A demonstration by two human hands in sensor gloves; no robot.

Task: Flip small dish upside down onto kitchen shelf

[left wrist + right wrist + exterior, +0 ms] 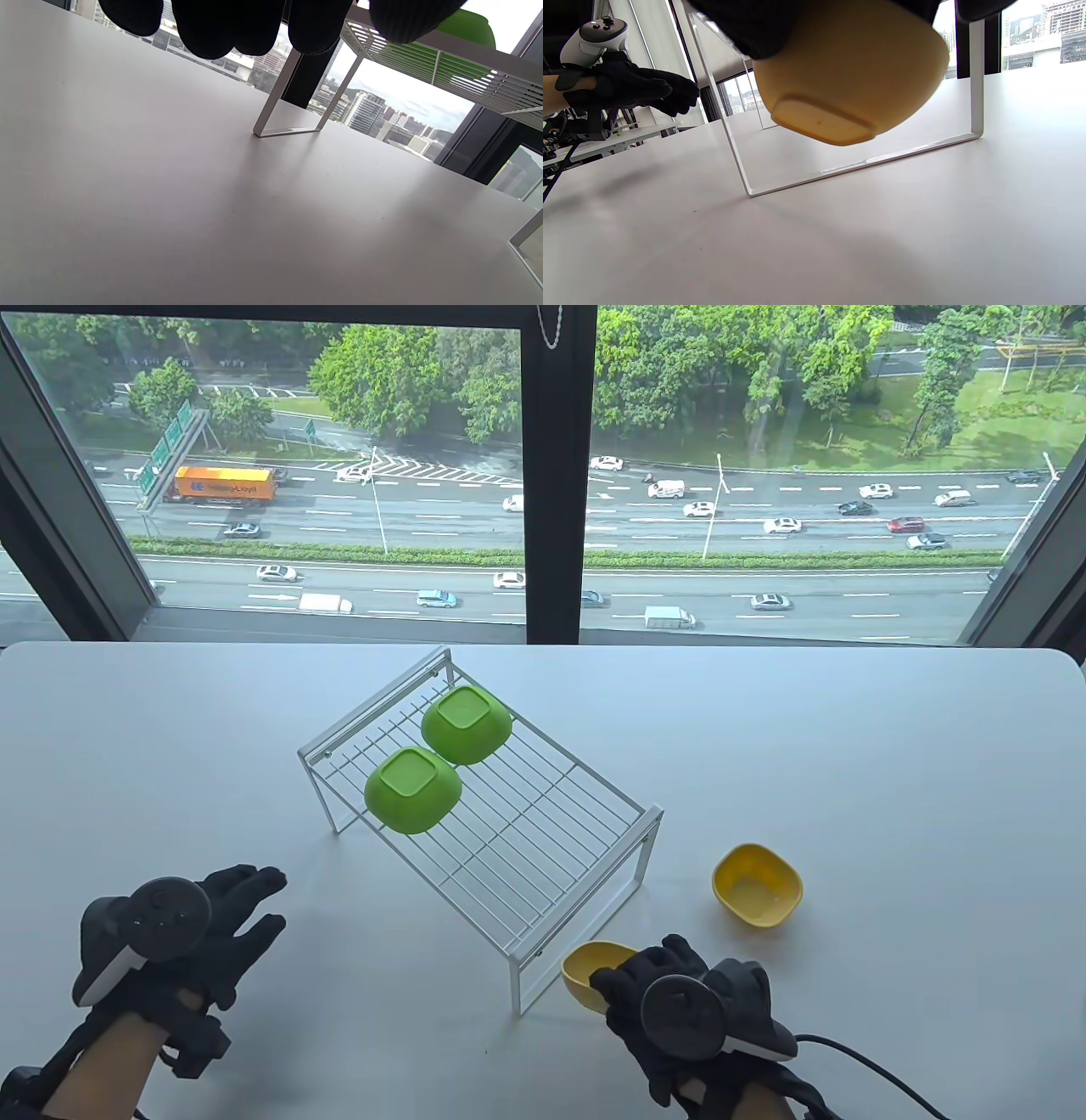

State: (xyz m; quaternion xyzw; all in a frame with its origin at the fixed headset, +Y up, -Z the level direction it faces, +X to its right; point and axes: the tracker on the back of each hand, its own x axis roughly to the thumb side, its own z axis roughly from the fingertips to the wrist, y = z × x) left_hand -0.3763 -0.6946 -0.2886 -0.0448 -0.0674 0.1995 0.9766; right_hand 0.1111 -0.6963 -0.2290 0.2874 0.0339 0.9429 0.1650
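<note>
Here we hold the yellow dish (587, 973) off the worktop (848, 780) just beside the shelf (543, 848), right hand (687, 1010) fingers (624, 984) gripping its rim to invert it, while our left hand (170, 933) hovers spread.

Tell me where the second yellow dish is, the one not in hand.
In the table view the free yellow dish sits upright on the table, right of the shelf, beyond the right hand.

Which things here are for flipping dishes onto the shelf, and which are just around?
For the job: right hand holding a yellow dish, other yellow dish, wire shelf, two green dishes already flipped.
Just around: left hand, table.
</note>
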